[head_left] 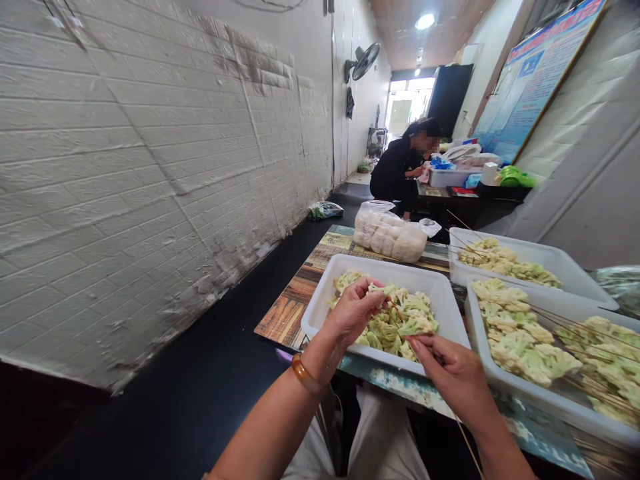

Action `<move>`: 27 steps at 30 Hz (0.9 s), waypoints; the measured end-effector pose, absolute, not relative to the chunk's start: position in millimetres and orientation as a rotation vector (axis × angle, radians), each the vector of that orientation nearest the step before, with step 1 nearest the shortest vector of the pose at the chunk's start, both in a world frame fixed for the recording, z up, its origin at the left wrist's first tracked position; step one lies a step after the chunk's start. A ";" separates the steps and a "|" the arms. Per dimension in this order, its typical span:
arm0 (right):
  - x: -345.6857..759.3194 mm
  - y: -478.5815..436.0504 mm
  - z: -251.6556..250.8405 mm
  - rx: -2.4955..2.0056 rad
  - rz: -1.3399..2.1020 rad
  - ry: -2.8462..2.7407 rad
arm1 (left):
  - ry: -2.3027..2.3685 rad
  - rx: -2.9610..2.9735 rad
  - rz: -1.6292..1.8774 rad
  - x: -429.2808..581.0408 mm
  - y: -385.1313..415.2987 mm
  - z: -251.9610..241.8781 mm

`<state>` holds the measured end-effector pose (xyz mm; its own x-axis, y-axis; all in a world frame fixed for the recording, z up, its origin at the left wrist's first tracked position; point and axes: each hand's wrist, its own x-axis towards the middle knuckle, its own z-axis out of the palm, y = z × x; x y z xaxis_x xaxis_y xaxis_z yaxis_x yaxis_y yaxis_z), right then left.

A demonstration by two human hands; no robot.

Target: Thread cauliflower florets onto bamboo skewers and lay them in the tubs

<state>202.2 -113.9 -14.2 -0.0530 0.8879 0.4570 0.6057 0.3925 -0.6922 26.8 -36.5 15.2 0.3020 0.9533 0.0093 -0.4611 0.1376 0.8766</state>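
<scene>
A white tray (320,303) in front of me holds loose cauliflower florets (405,320). My left hand (353,310) hovers over the tray's near left part with its fingers pinched on a floret. An amber bangle (305,377) sits on that wrist. My right hand (450,373) is at the tray's near right rim, fingers closed round a thin bamboo skewer (467,443) that runs down past my wrist. The skewer's tip points towards the floret in my left hand.
To the right, two white trays (550,400) (550,253) hold skewered cauliflower. A plastic bag of pale lumps (393,237) lies behind on the wooden table (290,307). A white brick wall (150,167) is on the left. A seated person in black (400,167) works at a far table.
</scene>
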 end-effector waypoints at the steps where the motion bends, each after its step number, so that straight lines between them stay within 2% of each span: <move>1: 201.9 -114.2 -13.5 -1.314 0.397 -1.754 | 0.666 0.926 1.143 26.9 -36.6 15.3; 27: 203.2 -114.5 -14.3 -1.346 0.441 -1.741 | 0.673 0.912 1.136 27.9 -37.6 15.3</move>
<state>203.2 -114.5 -14.3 -0.0397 0.9091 0.4148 0.6022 0.3530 -0.7161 27.9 -37.6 15.3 0.3004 0.9538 -0.0032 -0.4606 0.1480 0.8752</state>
